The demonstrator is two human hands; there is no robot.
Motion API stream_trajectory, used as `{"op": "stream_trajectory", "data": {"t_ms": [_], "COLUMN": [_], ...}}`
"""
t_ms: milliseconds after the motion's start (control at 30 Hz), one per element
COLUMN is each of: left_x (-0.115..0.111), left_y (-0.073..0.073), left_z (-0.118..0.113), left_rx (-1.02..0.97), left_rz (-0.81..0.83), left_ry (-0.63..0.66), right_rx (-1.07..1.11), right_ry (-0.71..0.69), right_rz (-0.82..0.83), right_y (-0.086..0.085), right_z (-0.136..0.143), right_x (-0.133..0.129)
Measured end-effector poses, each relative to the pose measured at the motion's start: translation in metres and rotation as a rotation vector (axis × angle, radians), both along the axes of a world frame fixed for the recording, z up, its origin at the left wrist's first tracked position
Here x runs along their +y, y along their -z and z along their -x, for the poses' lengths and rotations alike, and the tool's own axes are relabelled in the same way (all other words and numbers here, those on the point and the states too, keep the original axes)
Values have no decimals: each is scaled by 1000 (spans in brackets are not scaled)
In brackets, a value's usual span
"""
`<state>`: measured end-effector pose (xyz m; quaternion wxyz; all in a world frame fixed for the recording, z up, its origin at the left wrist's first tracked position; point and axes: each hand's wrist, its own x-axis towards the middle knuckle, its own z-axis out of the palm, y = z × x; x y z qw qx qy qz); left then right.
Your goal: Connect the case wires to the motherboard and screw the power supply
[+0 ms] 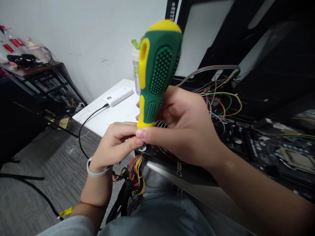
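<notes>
A screwdriver [158, 73] with a green and yellow handle stands nearly upright, leaning slightly right at its top. My right hand [189, 126] is closed at the lower end of the handle, its thumb just below the yellow collar. Pressed close to it, my left hand [118, 142] has thumb and fingers pinched around where the shaft runs. Fingers hide the shaft and tip. Beneath both hands lies a black power supply [150, 150] with a wire fan grille, mostly covered. From its near side hangs a bundle of coloured cables [137, 173].
On the right is an open computer case [270, 82] with loose thin wires [221, 98] and a motherboard [278, 147]. A white table [98, 119] bears a white power bank [119, 96] with a black cable [85, 126] and a clear bottle [136, 70].
</notes>
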<state>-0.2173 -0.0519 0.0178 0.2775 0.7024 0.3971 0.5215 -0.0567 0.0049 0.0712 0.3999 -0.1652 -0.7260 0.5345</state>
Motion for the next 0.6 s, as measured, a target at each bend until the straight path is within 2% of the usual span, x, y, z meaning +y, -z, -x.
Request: {"op": "stream_trajectory", "data": {"t_ms": [167,367,467,600], "left_x": [-3,-5,-6,-9], "left_y": [2,6,6,6], "left_z": [-1,-5,-10,-18], "left_rx": [-25,-71,-75,-122], "left_rz": [-34,-63,-61,-29], "left_ry": [-4,-48,-116,-263], "right_rx": [-70,-101,-113,-157], "right_ry": [-118,-205,-199,-108], "right_rz": [-45,24,29,-51], "right_y": [-6,-11,-9,-5], "right_z": [-5,-7,-5,0], "right_x": [3,6,7,3]}}
